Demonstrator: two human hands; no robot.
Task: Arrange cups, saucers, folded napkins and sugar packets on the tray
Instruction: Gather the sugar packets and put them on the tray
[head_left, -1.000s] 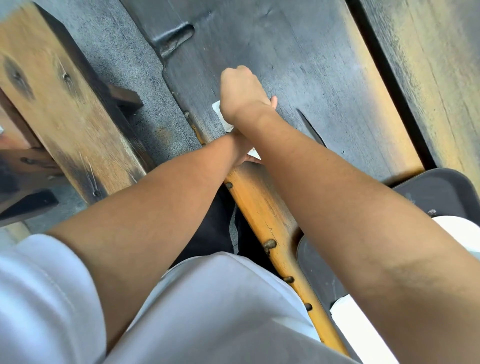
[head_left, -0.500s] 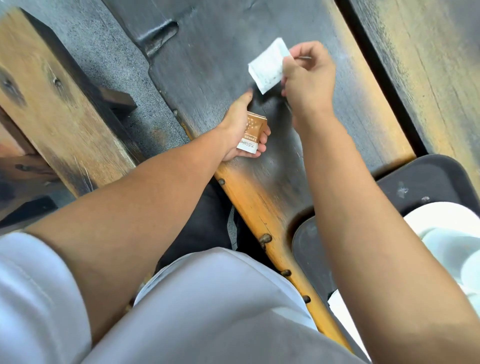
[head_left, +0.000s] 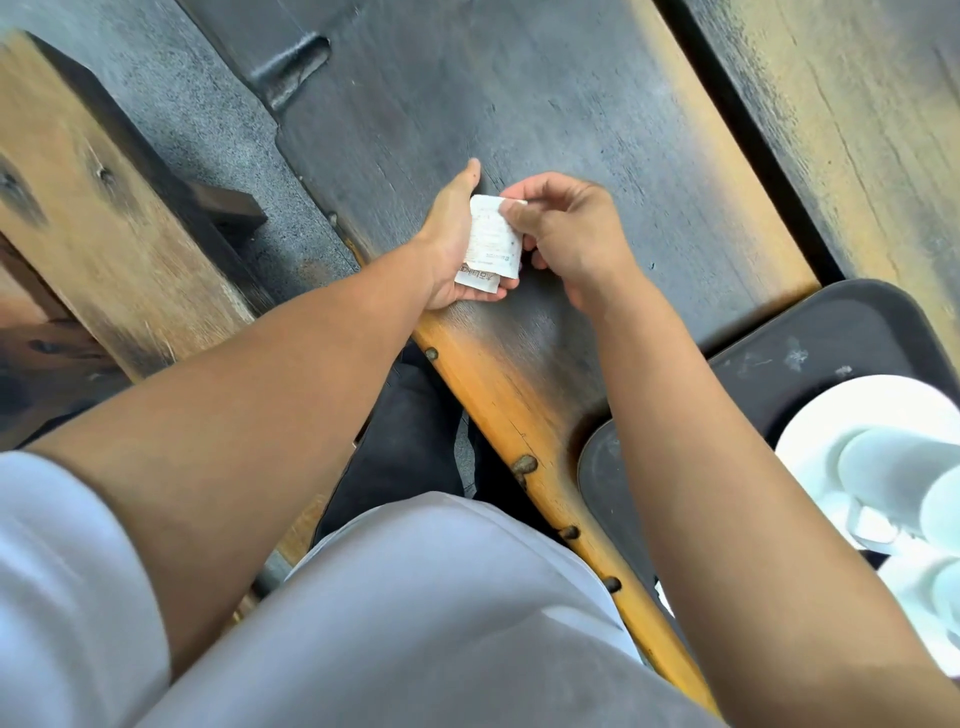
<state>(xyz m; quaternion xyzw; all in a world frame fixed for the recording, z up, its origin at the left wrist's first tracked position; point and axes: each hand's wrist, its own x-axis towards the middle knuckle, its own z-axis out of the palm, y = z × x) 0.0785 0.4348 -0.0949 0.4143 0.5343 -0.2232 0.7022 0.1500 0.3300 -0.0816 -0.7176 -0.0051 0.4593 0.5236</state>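
Dropping from twelve o'clock, the right hand (head_left: 566, 234) is now laying its white sugar packet (head_left: 493, 234) onto the second packet (head_left: 475, 278) in the left hand (head_left: 449, 244), so packets are being gathered, not yet placed. Right thumb and forefinger are pinching the top corner. Left fingers are curling under the pile, thumb straight. At four o'clock, the tray (head_left: 831, 332) is carrying white cups (head_left: 883, 467).

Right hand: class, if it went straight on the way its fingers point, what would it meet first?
The packets lying in the left hand. The right hand pinches the top one's corner, so going on would probably press the stack into the left palm, though depth is hard to judge.
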